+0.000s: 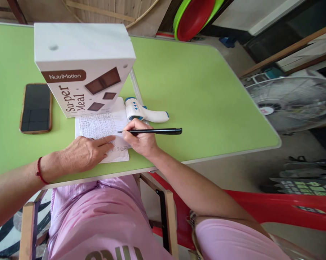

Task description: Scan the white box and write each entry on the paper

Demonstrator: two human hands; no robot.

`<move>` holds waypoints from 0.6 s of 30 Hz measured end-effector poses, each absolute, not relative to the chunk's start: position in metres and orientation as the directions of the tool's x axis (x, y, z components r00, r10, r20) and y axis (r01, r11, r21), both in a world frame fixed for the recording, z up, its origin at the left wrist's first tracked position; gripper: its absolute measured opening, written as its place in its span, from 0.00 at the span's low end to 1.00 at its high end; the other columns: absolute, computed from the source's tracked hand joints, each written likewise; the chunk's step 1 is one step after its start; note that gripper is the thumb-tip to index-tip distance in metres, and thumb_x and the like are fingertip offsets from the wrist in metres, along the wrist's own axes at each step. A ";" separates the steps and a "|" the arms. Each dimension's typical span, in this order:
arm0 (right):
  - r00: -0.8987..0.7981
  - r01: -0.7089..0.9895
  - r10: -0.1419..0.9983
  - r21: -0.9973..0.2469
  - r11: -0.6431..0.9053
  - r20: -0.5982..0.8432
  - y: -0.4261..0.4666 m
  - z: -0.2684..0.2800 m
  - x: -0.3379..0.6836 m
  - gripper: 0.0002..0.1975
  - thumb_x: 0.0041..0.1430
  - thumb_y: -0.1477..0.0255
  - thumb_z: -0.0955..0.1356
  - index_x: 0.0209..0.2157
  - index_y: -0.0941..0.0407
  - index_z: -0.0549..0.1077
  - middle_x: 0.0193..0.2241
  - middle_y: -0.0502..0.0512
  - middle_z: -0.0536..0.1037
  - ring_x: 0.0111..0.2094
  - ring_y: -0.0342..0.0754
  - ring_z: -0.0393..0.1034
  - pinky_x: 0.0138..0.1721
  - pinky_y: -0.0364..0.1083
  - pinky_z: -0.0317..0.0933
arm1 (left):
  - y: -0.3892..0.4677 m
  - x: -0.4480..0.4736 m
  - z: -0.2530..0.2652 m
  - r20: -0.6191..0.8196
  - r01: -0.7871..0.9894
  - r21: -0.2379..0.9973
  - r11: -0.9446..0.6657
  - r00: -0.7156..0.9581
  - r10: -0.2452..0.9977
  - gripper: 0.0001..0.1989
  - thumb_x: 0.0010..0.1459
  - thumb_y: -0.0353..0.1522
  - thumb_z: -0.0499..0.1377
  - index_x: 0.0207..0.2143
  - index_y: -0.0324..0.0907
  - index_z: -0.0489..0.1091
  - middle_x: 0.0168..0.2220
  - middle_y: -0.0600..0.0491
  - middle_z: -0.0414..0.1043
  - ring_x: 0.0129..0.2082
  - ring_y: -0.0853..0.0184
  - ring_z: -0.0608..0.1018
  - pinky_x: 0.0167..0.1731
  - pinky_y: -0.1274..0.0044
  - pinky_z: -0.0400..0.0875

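Note:
My right hand [141,139] is closed around a black pen [163,131], whose tip touches or hovers just over a sheet of paper [98,124]; I cannot tell which. Lines of small handwriting cover much of the sheet. Flat on the paper's lower left part lies my left hand [84,153], fingers stretched toward the pen tip and holding nothing. A white box [84,72] printed "NutriMotion Su-per Meal" stands upright behind the paper and hides its upper edge. Just beyond my right hand, a white and blue infrared thermometer [145,111] rests on its side.
A phone [35,108] in a brown case lies left of the box on the green table [201,97]. To the right of the table is a standing fan [293,104]. A red plastic chair [273,207] is near my right elbow. Green and red basins [195,18] stand behind.

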State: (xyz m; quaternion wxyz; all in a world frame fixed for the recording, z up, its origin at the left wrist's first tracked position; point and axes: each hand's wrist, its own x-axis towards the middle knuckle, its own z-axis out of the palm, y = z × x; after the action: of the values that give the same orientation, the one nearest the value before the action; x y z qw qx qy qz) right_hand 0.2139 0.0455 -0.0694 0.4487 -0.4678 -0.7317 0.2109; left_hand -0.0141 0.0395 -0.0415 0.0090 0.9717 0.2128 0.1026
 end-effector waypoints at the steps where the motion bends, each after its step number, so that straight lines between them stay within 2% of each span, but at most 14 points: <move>1: -0.156 0.501 0.880 -0.732 0.462 0.449 0.046 -0.070 0.214 0.07 0.53 0.74 0.66 0.24 0.53 0.64 0.17 0.44 0.68 0.18 0.40 0.58 0.21 0.42 0.56 | 0.040 -0.014 -0.041 0.193 0.412 0.063 -0.909 0.889 0.416 0.15 0.66 0.28 0.51 0.51 0.36 0.72 0.59 0.46 0.69 0.23 0.69 0.78 0.13 0.75 0.63; 5: -0.178 0.506 0.892 -0.739 0.445 0.416 0.046 -0.068 0.215 0.06 0.53 0.74 0.66 0.24 0.53 0.65 0.18 0.45 0.68 0.18 0.40 0.58 0.21 0.42 0.55 | 0.040 -0.014 -0.041 0.187 0.413 0.066 -0.909 0.889 0.417 0.15 0.66 0.28 0.51 0.51 0.36 0.72 0.59 0.46 0.69 0.24 0.69 0.79 0.13 0.75 0.63; 10: -0.194 0.482 0.867 -0.726 0.492 0.459 0.045 -0.067 0.215 0.07 0.52 0.76 0.65 0.23 0.54 0.64 0.17 0.44 0.67 0.17 0.39 0.56 0.20 0.41 0.53 | 0.040 -0.015 -0.041 0.194 0.411 0.066 -0.909 0.889 0.416 0.14 0.66 0.28 0.51 0.50 0.36 0.72 0.59 0.47 0.69 0.23 0.69 0.79 0.13 0.75 0.64; 18: -0.154 0.489 0.858 -0.716 0.498 0.491 0.046 -0.070 0.214 0.07 0.55 0.73 0.65 0.24 0.54 0.66 0.18 0.45 0.70 0.19 0.39 0.60 0.22 0.41 0.55 | 0.040 -0.014 -0.040 0.150 0.424 0.091 -0.901 0.889 0.433 0.15 0.66 0.28 0.50 0.49 0.37 0.72 0.59 0.45 0.68 0.24 0.69 0.79 0.14 0.76 0.62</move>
State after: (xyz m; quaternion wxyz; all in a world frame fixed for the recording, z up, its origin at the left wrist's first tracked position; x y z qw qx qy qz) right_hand 0.2140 0.0458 -0.0699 0.4603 -0.4595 -0.7327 0.2003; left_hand -0.0137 0.0398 -0.0396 0.0277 0.9714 0.2204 0.0835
